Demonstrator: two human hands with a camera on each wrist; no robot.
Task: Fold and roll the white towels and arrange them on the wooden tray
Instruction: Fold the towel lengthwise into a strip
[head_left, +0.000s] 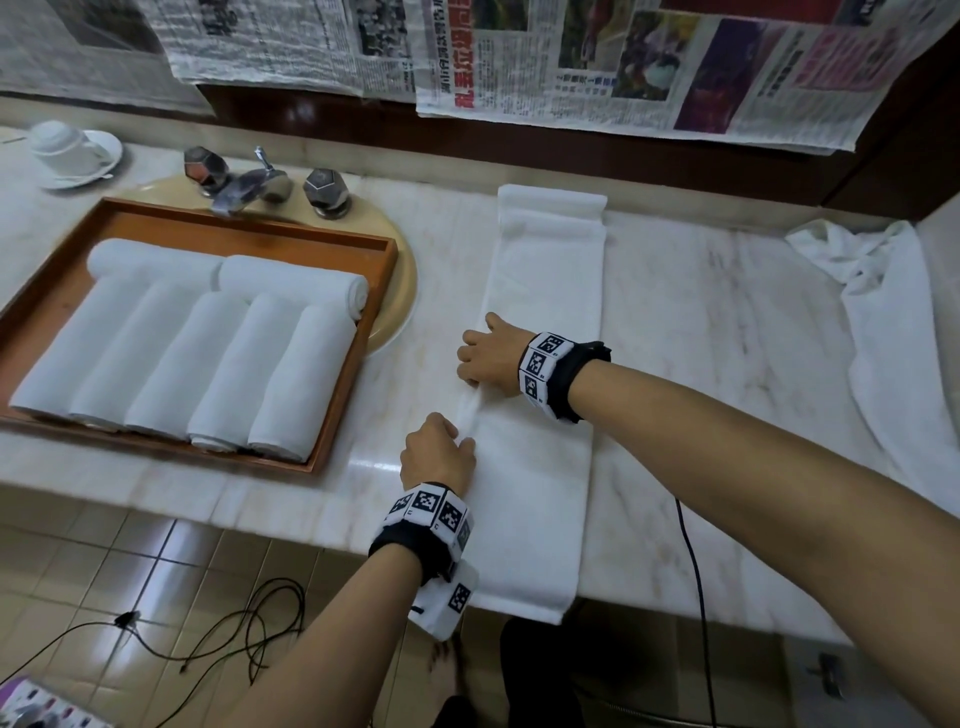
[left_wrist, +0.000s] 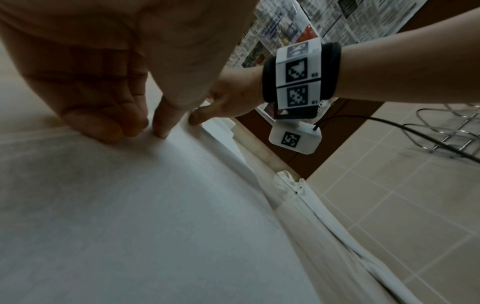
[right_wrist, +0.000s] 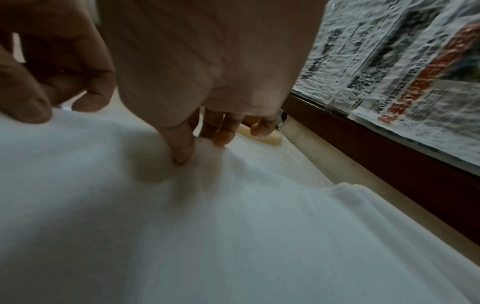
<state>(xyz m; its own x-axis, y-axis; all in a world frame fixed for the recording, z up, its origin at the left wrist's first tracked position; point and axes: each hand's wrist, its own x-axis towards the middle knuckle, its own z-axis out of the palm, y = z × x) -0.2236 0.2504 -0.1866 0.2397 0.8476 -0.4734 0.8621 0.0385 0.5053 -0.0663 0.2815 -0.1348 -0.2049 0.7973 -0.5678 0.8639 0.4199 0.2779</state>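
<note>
A white towel (head_left: 545, 322), folded into a long strip, lies on the marble counter (head_left: 701, 332) and runs from the wall to the front edge. My left hand (head_left: 441, 449) pinches the strip's left edge near the middle (left_wrist: 145, 125). A little farther along the same edge my right hand (head_left: 485, 358) pinches the cloth between thumb and fingers (right_wrist: 192, 148). The wooden tray (head_left: 363, 332) at left holds several rolled white towels (head_left: 218, 358) side by side, with two more rolls lying across their far ends.
A crumpled white towel (head_left: 883, 312) lies at the right end of the counter. A chrome faucet (head_left: 249, 182) stands behind the tray, and a white cup on a saucer (head_left: 67, 150) sits far left. Newspapers (head_left: 623, 57) cover the wall. Cables (head_left: 234, 623) trail on the tiled floor.
</note>
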